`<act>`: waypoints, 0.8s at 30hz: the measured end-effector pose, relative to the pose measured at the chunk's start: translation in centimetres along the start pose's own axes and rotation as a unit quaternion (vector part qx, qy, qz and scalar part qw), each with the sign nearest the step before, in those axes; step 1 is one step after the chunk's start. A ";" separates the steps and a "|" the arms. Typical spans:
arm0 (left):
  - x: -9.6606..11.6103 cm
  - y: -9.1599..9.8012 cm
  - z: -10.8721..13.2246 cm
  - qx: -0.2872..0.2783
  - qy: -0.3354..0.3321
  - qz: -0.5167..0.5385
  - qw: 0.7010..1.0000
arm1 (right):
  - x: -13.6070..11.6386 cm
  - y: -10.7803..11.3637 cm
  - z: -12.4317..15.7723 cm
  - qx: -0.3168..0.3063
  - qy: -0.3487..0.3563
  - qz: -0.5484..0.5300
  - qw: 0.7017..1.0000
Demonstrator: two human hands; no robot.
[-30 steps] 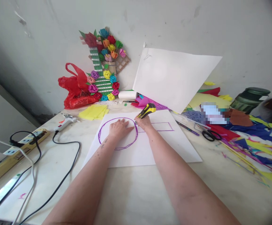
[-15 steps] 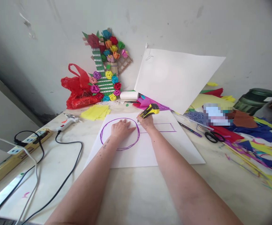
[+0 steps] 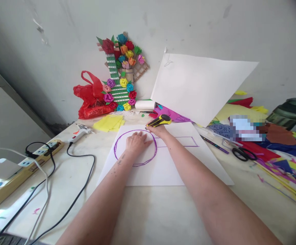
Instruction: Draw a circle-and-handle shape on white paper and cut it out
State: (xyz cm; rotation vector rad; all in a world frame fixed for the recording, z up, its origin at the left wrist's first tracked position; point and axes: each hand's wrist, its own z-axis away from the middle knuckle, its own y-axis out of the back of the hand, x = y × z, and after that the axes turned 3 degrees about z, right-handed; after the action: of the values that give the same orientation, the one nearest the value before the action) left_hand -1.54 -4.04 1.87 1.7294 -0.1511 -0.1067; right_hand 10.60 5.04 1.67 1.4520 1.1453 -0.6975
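A white board (image 3: pixel 163 173) lies flat on the table, marked in purple with a large round outline and a long rectangle joined to its right side. Inside the round outline my left hand (image 3: pixel 137 143) rests flat on the board, fingers spread. My right hand (image 3: pixel 159 131) is closed around a yellow and black utility knife (image 3: pixel 160 120). The knife's tip is at the upper right part of the round line; whether the blade has gone into the board is too small to tell.
Leaning at the back is a white sheet (image 3: pixel 201 85). Left of the board lie yellow paper (image 3: pixel 109 123), a glue gun (image 3: pixel 79 133) and a power strip (image 3: pixel 43 153) with cords. Scissors (image 3: pixel 243 154), a purple pen (image 3: pixel 214 144) and coloured scraps lie right. A flower-covered guitar shape (image 3: pixel 114 81) stands behind.
My right hand has moved the knife along the round line, up and to the left. My left hand stays on the board. The whole view has shifted slightly.
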 end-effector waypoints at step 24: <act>0.2 0.6 0.0 -0.021 0.004 0.004 1.000 | 0.4 -1.0 -2.8 -0.190 0.023 -0.189 0.963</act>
State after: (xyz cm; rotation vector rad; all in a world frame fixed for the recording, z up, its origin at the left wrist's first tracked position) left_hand -1.36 -4.16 2.43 1.6873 -0.1476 -0.0962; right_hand 9.30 7.76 1.55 0.9394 1.5202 -0.6590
